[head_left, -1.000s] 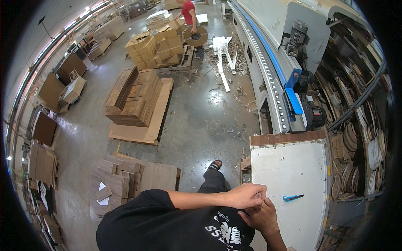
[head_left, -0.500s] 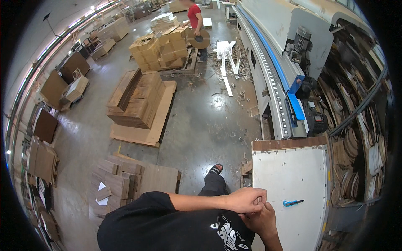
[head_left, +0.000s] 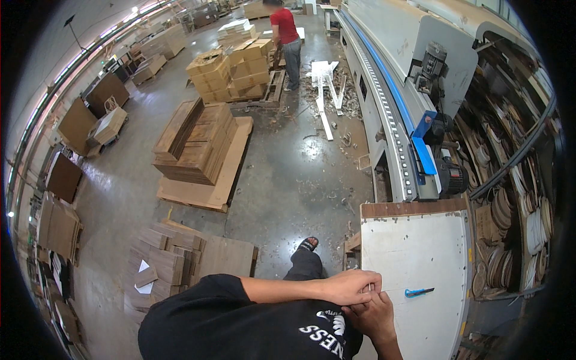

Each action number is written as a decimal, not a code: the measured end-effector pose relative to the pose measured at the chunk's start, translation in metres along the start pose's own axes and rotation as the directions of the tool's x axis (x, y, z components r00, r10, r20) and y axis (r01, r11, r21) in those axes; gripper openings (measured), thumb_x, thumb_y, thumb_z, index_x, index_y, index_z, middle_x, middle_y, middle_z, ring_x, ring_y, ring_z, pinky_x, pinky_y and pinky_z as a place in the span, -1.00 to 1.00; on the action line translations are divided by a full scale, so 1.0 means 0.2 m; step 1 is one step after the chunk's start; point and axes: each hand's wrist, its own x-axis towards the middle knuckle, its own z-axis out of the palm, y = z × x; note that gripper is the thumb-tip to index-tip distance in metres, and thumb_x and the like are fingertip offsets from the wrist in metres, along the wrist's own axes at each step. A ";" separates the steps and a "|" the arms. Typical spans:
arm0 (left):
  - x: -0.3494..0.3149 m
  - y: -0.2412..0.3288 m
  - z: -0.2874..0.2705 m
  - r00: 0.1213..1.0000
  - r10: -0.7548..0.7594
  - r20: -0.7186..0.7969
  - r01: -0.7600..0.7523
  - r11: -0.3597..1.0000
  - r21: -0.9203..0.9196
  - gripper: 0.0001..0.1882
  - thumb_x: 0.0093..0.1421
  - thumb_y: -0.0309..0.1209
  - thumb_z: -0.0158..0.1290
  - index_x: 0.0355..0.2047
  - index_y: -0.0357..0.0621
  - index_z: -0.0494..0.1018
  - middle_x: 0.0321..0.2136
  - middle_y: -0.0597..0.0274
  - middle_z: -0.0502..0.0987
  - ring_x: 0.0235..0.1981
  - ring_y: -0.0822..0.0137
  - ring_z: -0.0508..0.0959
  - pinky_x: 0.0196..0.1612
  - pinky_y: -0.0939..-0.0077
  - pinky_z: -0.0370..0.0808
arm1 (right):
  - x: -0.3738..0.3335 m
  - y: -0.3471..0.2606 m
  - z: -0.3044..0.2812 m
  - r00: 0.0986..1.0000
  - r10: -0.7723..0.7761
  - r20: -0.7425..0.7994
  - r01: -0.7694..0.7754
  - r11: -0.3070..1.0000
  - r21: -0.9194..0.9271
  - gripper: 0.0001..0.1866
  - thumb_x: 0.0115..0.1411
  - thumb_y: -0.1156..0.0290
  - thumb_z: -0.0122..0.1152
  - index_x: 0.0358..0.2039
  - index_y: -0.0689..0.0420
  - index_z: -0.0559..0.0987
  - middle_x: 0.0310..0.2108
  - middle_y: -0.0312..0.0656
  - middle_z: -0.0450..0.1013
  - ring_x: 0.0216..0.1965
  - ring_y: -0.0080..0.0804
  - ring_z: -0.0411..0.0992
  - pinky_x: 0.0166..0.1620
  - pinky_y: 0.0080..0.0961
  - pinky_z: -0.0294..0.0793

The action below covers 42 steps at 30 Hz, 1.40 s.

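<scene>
My left hand (head_left: 351, 287) reaches across my body from the left, fingers curled, at the near left edge of a white board (head_left: 420, 252). My right hand (head_left: 375, 317) comes up from below and touches the left one; its fingertips are hidden under the left hand. Whether anything small is pinched between them cannot be made out. A blue utility knife (head_left: 418, 292) lies on the white board just right of both hands, untouched.
A long grey machine with a blue guard (head_left: 420, 138) runs along the right, with coils of edge strip (head_left: 528, 228) behind it. Stacks of brown panels (head_left: 198, 144) sit on a pallet, smaller stacks (head_left: 174, 261) lie near my foot, and a person in red (head_left: 287, 36) stands by boxes.
Both hands stay pressed together at the board's edge. The view has tilted a little, and the person in red now stands lower in the picture beside the boxes.
</scene>
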 end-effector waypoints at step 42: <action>-0.02 -0.06 0.00 0.997 0.012 -0.081 -0.013 1.000 -0.010 -0.76 0.30 -0.42 0.05 -0.09 -0.27 0.52 -0.27 -0.04 0.59 -0.22 0.02 0.64 -0.12 0.14 0.55 | 0.04 0.01 -0.02 0.997 -0.039 0.063 0.037 0.999 0.022 -0.72 0.07 0.09 0.59 -0.44 -0.06 0.65 -0.36 -0.30 0.56 -0.25 -0.30 0.55 -0.21 -0.25 0.41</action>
